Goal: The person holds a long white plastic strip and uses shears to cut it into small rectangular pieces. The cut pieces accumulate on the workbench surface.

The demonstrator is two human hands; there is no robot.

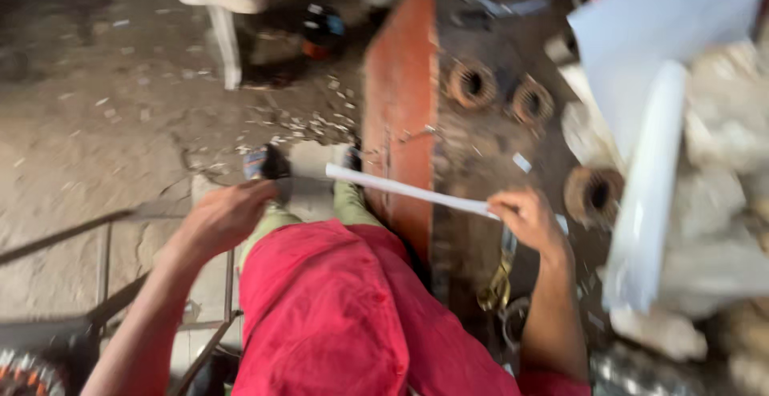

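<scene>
My right hand (525, 218) is closed on one end of a long narrow white strip (404, 190), which runs up and left across the edge of a rusty red metal bench (400, 92). My left hand (226, 213) hangs over the floor at the left, fingers loosely curled, with nothing clearly in it. My red shirt (336, 308) fills the lower middle, and my feet in sandals (268, 164) stand on the dusty floor below. The picture is motion-blurred.
Several rusty coiled round parts (473, 84) lie on the dark bench top. White sheets and pale bundles (665, 124) are stacked at the right. A white stool leg (227, 44) and a dark bottle (323, 32) stand on the littered floor. Metal rods (64, 236) cross at lower left.
</scene>
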